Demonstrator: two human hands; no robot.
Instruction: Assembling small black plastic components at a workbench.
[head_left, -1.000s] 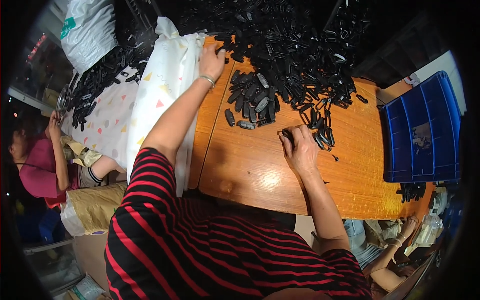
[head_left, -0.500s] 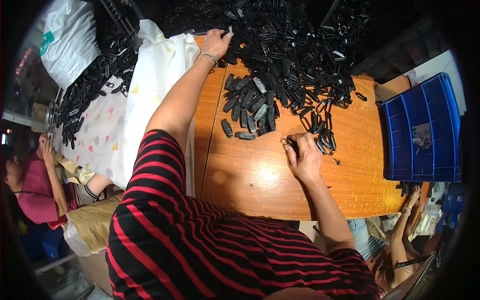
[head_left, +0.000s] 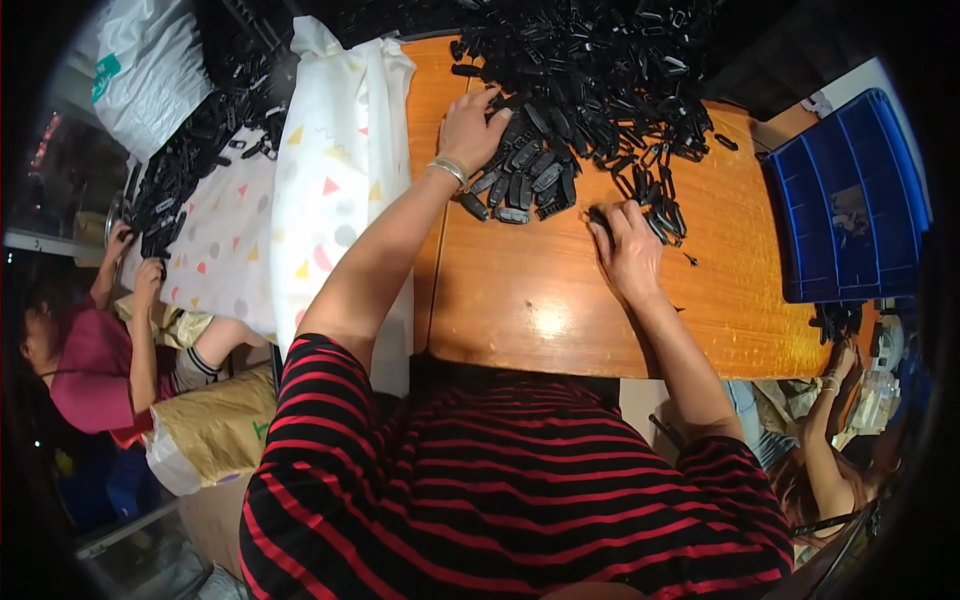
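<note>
A heap of small black plastic parts (head_left: 590, 110) covers the far side of the wooden table (head_left: 540, 300). At the heap's left edge my left hand (head_left: 472, 132) reaches over the parts, thumb and fingers apart, with no held piece visible. Closer parts (head_left: 522, 175), elongated housings, lie in a cluster beside its wrist. Near the middle of the table, my right hand (head_left: 630, 250) rests with bent fingers closed around a small black plastic part (head_left: 598, 216), mostly hidden by the fingers. Black oval frames (head_left: 660, 205) lie just beyond that hand.
A blue plastic crate (head_left: 850, 200) stands at the right. White patterned cloth (head_left: 330, 200) drapes along the left, beside a white bag (head_left: 150, 75) and more black parts. One person (head_left: 100, 360) handles parts at the left; another person's arm (head_left: 820, 420) shows at the lower right.
My left hand has come back from the far edge of the cloth to the parts' left edge. The view has shifted; my right hand still holds its black part.
</note>
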